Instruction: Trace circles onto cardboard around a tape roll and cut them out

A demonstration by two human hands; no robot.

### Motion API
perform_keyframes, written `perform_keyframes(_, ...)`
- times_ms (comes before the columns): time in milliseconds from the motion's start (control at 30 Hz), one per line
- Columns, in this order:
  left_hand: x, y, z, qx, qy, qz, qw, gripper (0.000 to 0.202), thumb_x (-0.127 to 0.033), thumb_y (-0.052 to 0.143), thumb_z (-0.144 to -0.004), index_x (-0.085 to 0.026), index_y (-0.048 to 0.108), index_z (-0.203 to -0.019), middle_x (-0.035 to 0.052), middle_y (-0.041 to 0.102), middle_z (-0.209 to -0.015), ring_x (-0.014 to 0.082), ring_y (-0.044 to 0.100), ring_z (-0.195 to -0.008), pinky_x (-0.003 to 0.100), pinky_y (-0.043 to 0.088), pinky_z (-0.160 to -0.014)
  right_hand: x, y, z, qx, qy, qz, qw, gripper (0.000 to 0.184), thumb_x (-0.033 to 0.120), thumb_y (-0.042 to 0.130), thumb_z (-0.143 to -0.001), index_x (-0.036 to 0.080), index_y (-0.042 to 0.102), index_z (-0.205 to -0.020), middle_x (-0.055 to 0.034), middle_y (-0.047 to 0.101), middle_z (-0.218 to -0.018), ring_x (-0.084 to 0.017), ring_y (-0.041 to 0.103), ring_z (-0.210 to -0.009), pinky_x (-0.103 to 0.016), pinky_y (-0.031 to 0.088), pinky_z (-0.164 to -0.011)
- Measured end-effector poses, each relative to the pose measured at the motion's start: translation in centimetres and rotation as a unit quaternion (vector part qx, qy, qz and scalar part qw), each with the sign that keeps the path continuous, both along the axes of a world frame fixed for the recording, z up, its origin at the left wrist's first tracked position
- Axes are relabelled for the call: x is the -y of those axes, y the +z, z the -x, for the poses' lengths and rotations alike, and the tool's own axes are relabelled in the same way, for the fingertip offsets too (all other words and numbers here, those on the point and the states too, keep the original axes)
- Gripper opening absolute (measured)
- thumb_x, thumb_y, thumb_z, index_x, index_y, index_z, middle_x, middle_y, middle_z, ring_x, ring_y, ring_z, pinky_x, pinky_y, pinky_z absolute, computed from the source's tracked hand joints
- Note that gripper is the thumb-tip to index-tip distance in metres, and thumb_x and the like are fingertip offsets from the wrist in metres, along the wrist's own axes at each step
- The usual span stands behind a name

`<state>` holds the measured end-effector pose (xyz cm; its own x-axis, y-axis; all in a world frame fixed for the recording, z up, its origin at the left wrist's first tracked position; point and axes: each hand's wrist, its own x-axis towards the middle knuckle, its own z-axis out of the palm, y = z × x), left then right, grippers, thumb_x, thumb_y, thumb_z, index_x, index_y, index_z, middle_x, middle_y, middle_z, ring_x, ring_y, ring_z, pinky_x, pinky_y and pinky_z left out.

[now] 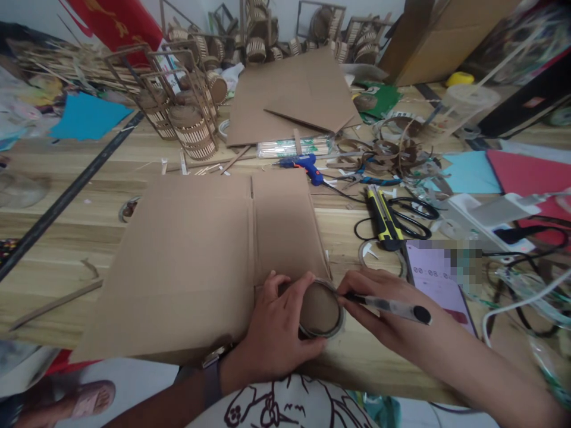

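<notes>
A large flat sheet of brown cardboard (191,255) lies on the wooden table (66,238) in front of me. On its near right corner sits a round tape roll (322,309). My left hand (274,333) is closed around the roll's left side and presses it down. My right hand (379,309) grips a clear-bodied pen (392,307) with a black cap, and the tip touches the roll's upper right rim.
Beside my right hand lie a phone (439,282), a yellow utility knife (382,217), black scissors (413,214) and cables. A blue glue gun (306,165), cardboard strips, more cardboard sheets (289,95) and several small wooden baskets (191,128) fill the far side.
</notes>
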<state>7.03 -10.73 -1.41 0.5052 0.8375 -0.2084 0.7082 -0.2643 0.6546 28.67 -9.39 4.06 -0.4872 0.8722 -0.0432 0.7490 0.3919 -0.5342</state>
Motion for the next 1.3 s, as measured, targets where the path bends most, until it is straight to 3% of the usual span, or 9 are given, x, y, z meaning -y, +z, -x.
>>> perform_keyframes(300, 0.0, 0.4, 0.0, -0.008, -0.004, 0.009, 1.0, 0.09, -0.036, 0.081, -0.072, -0.013, 0.044, -0.151, 0.0105, 0.057, -0.151, 0.0421, 0.042, -0.135, 0.067, 0.027, -0.12, 0.8, -0.6, -0.8, -0.039, -0.007, 0.034, 0.999, 0.014, 0.021, 0.05, -0.102, 0.024, 0.062, -0.095, -0.0013, 0.067, -0.087, -0.019, 0.067, -0.081, -0.033, 0.051, -0.072)
perform_keyframes(500, 0.0, 0.3, 0.0, -0.007, -0.003, 0.011, 1.0, 0.092, -0.037, 0.082, -0.072, -0.016, 0.042, -0.152, 0.0103, 0.061, -0.147, 0.0418, 0.043, -0.135, 0.067, 0.025, -0.121, 1.7, -0.8, -0.9, -0.051, -0.007, -0.031, 0.998, 0.014, 0.017, 0.051, -0.101, 0.025, 0.063, -0.099, -0.0019, 0.072, -0.087, -0.019, 0.071, -0.083, -0.03, 0.056, -0.071)
perform_keyframes(800, 0.1, 0.1, 0.0, 0.007, -0.006, -0.001, 1.0, 0.092, -0.039, 0.082, -0.074, -0.015, 0.042, -0.153, 0.0098, 0.059, -0.149, 0.0406, 0.042, -0.134, 0.065, 0.025, -0.122, 3.7, -3.2, -1.0, 0.026, 0.019, -0.087, 0.996, 0.018, 0.009, 0.049, -0.099, 0.022, 0.06, -0.105, -0.005, 0.07, -0.091, -0.024, 0.068, -0.086, -0.038, 0.055, -0.077)
perform_keyframes(900, 0.0, 0.3, 0.0, 0.008, -0.004, 0.015, 1.0, 0.092, -0.041, 0.082, -0.073, -0.015, 0.043, -0.152, 0.0096, 0.059, -0.149, 0.0415, 0.041, -0.135, 0.065, 0.025, -0.122, 4.6, -2.7, -0.6, 0.056, 0.01, -0.088, 0.994, 0.02, 0.009, 0.044, -0.099, 0.021, 0.06, -0.1, -0.0068, 0.07, -0.089, -0.026, 0.068, -0.083, -0.042, 0.056, -0.076)
perform_keyframes(1033, 0.0, 0.4, 0.0, 0.018, -0.003, 0.017, 1.0, 0.091, -0.04, 0.082, -0.074, -0.014, 0.043, -0.152, 0.0089, 0.06, -0.148, 0.0408, 0.04, -0.136, 0.063, 0.024, -0.123, 4.8, -0.4, 0.0, 0.038, 0.004, -0.011, 0.999, 0.016, 0.018, 0.047, -0.102, 0.026, 0.058, -0.093, -0.0021, 0.069, -0.082, -0.022, 0.071, -0.076, -0.033, 0.058, -0.067)
perform_keyframes(1133, 0.0, 0.3, 0.0, 0.02, 0.001, 0.01, 1.0, 0.09, -0.038, 0.081, -0.074, -0.016, 0.043, -0.152, 0.0087, 0.061, -0.146, 0.04, 0.042, -0.136, 0.062, 0.025, -0.123, 4.2, 0.7, 0.3, 0.002, -0.033, -0.003, 0.999, 0.01, 0.023, 0.05, -0.101, 0.027, 0.057, -0.095, -0.0006, 0.07, -0.083, -0.02, 0.072, -0.074, -0.03, 0.058, -0.066)
perform_keyframes(1300, 0.1, 0.0, 0.0, 0.02, -0.003, -0.012, 1.0, 0.09, -0.04, 0.082, -0.074, -0.017, 0.043, -0.151, 0.0087, 0.061, -0.146, 0.0398, 0.044, -0.134, 0.062, 0.026, -0.122, 3.4, -0.2, 0.1, 0.001, -0.04, 0.008, 0.999, 0.011, 0.022, 0.05, -0.098, 0.026, 0.058, -0.093, -0.0019, 0.071, -0.081, -0.02, 0.071, -0.069, -0.029, 0.056, -0.057)
